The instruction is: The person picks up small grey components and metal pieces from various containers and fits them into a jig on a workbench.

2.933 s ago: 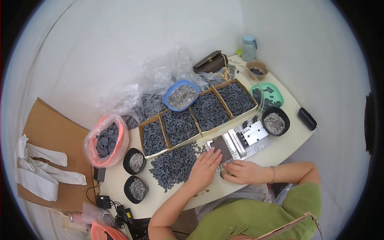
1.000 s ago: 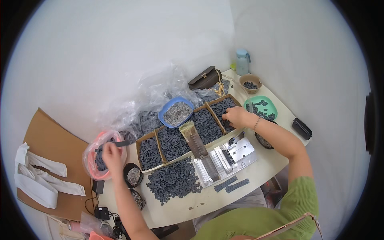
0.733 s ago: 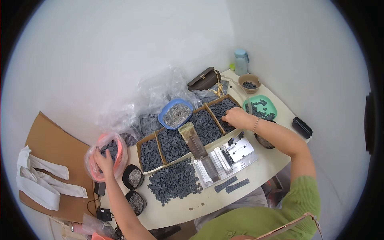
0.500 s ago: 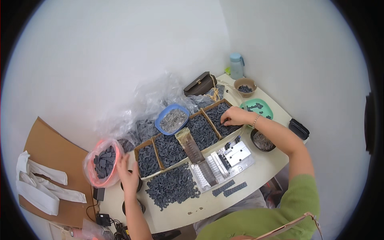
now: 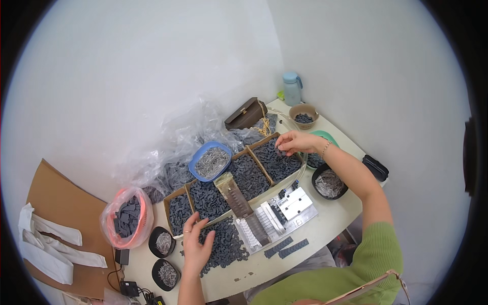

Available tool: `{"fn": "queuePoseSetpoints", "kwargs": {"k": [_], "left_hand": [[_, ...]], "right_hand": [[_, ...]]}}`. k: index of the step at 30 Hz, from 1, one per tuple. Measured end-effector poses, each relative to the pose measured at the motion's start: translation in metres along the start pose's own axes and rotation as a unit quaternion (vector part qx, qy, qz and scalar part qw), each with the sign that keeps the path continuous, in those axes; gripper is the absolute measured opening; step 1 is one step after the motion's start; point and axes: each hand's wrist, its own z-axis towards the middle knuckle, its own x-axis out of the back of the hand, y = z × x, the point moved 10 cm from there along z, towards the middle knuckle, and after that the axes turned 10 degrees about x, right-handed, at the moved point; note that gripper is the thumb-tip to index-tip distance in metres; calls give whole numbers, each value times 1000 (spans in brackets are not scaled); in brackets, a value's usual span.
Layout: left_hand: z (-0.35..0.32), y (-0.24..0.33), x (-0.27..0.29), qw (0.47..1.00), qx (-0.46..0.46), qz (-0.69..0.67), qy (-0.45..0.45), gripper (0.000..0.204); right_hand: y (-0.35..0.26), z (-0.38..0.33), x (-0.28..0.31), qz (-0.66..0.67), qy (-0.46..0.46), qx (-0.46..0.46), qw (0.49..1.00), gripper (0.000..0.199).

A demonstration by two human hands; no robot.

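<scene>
Over the left end of a divided cardboard box point(image 5: 236, 212) full of small dark grey plastic pieces, my left hand point(image 5: 195, 245) is raised with its fingers apart and nothing in it. Below it lies a loose heap of the same dark pieces point(image 5: 226, 246). My right hand point(image 5: 296, 142) hovers at the box's far right compartment, thumb and fingertips pinched together; what is between them is too small to make out. A metal jig point(image 5: 292, 206) with ribbed slots stands in front of the box. Two dark ribbed strips point(image 5: 294, 248) lie near the table's front edge.
A blue tray point(image 5: 192, 165) of metal pins rests on the box's back edge. Black bowls of pins point(image 5: 161, 243) point(image 5: 329, 184) stand at either side. A pink basket point(image 5: 146, 216) holds dark plates. Behind are a brown bag point(image 5: 246, 114), a bottle point(image 5: 292, 90) and a tan bowl point(image 5: 305, 109).
My left hand has moved right, from beside the pink basket to over the loose heap and box edge. My right hand has lifted slightly from the pieces. The whole view has shifted a little.
</scene>
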Motion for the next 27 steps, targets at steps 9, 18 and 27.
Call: {"fn": "queuePoseSetpoints", "kwargs": {"k": [9, 18, 27], "left_hand": [[12, 39, -49, 994, -57, -34, -83, 32], [15, 57, -63, 992, -88, -45, -84, 31], [123, 143, -138, 977, -211, -41, 9, 23]], "right_hand": [[-3, -2, 4, 78, 28, 19, 996, 18], [2, -1, 3, 129, 28, 12, 991, 20], [6, 1, -28, 277, 7, 17, 961, 18]]}}
